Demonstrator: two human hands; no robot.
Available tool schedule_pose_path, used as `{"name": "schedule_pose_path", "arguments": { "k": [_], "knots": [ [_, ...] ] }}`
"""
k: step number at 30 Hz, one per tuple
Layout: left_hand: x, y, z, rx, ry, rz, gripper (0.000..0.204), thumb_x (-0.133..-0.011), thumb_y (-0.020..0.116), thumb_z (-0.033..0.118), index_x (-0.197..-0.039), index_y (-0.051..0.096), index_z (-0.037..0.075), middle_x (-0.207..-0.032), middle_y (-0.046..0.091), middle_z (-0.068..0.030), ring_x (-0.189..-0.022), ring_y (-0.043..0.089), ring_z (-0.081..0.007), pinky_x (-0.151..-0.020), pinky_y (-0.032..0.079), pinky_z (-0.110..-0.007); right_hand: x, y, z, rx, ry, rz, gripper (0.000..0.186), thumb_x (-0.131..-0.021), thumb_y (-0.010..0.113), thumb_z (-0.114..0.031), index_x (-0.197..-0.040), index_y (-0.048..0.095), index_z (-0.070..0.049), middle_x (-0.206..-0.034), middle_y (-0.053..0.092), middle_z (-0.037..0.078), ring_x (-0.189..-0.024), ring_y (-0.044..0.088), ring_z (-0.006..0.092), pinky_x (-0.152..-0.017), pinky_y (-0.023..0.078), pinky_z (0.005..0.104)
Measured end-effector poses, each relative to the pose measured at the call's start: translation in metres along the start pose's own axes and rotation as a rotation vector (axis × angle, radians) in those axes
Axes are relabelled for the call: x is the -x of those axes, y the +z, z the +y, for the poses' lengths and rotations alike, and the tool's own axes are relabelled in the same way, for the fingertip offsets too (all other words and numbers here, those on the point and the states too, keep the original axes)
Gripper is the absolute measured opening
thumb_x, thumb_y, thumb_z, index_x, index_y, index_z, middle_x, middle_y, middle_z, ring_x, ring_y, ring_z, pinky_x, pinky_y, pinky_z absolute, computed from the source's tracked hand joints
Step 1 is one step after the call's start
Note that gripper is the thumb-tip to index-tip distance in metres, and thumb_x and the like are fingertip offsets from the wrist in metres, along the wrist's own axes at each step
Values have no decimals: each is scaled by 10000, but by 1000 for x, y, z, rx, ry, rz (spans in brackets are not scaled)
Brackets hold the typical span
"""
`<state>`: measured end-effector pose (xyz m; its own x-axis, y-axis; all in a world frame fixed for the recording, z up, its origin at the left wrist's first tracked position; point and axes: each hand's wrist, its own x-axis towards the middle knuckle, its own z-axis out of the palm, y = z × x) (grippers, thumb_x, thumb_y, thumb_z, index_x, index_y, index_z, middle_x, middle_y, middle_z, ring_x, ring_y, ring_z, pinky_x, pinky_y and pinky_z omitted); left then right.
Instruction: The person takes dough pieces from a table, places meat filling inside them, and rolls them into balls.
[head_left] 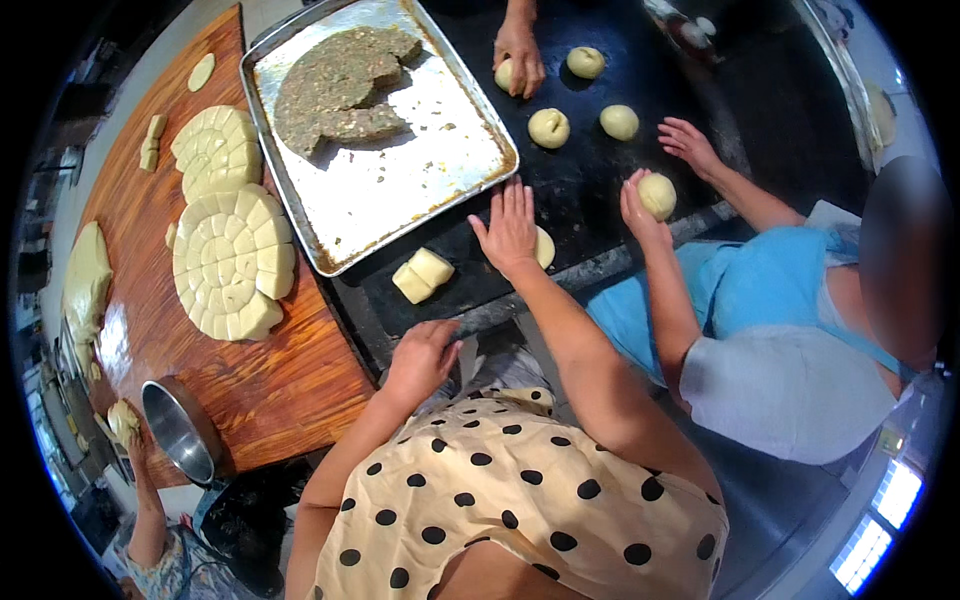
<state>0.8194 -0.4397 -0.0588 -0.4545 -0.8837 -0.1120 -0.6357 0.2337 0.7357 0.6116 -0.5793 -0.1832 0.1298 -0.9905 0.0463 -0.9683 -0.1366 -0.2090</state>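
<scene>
My right hand (511, 228) lies flat on the dark work surface (470, 290), fingers stretched out, beside the tray's corner. A pale dough disc (544, 248) shows from under its side, partly hidden by the palm. Near the front edge rests my left hand (420, 362), loosely bent, thumb apart from the fingers, with nothing visible in it. Just beyond it sit cut dough pieces (423, 275), side by side. A metal tray (440, 190) holds a slab of greenish-brown, speckled filling (340, 85) with a ragged edge.
Rounded dough balls (619, 122) lie farther back. A co-worker in blue at right holds a dough ball (656, 197); another person's hand (518, 55) covers one at the top. Scored dough rounds (232, 262) and a steel bowl (182, 430) stand on the wooden table (310, 400).
</scene>
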Motion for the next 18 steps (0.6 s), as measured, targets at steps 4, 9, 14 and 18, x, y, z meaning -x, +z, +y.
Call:
{"name": "schedule_pose_path", "arguments": {
  "k": [4, 9, 14, 18],
  "knots": [
    [-2, 1, 0, -23, -4, -11, 294, -865, 676, 117, -1137, 631, 14, -1041, 660, -183, -938, 629, -376, -821, 513, -442, -6, -1, -1, -31, 31, 112, 753, -946, 527, -469, -1428, 350, 82, -1518, 281, 302, -1445, 231, 410, -1198, 132, 519],
    [11, -5, 1, -12, -57, -16, 285, -885, 657, 142, -1148, 630, 34, -1014, 658, -163, -931, 635, -364, -792, 518, -440, 16, -16, 14, -243, 179, 120, 661, -912, 635, -348, -1404, 411, 32, -1506, 328, 267, -1388, 325, 409, -1146, 279, 478],
    [0, -11, -10, 91, -143, -21, 287, -904, 647, 169, -1159, 631, 37, -1048, 663, -162, -951, 639, -365, -817, 520, -432, 42, -28, 55, -381, 372, -90, 583, -787, 765, -277, -1246, 534, -2, -1211, 586, 192, -1101, 578, 345, -959, 460, 439],
    [-30, -15, -19, 87, -69, 6, 284, -919, 630, 188, -1160, 633, 37, -1069, 665, -170, -967, 636, -373, -832, 523, -424, 30, -38, 63, -225, 204, -392, 383, -707, 800, -264, -984, 645, -50, -926, 639, 159, -917, 648, 336, -792, 519, 467]
  ]
}}
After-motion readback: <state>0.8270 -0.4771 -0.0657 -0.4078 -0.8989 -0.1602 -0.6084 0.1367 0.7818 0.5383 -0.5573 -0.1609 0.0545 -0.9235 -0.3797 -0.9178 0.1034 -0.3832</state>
